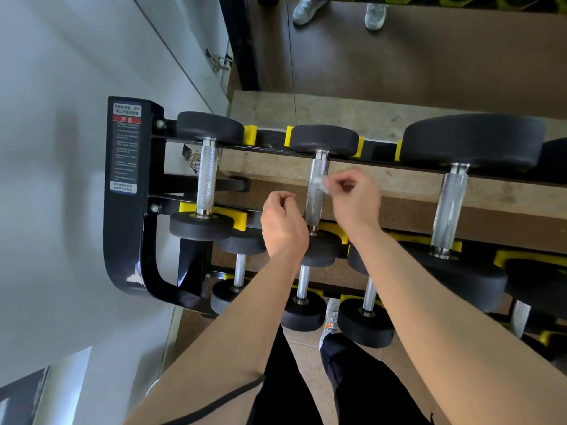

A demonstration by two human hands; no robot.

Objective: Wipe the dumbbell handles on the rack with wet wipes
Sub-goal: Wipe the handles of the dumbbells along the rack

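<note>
Item: dumbbell rack (129, 210), black with yellow cradles, two hands at its middle handle.
We record our right hand (357, 200) pinching a small whitish wet wipe (320, 182) between thumb and fingertips, against the upper part of the knurled middle dumbbell handle (314, 210) at frame centre. Our left hand (283, 225) sits just left of that handle, fingers curled into a fist. A lower row of dumbbells (303, 314) shows beneath our forearms.

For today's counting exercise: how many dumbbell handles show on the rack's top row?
3: left handle by the end frame, middle handle beside the right hand, right handle on the biggest dumbbell. More may hide past the right edge.
</note>
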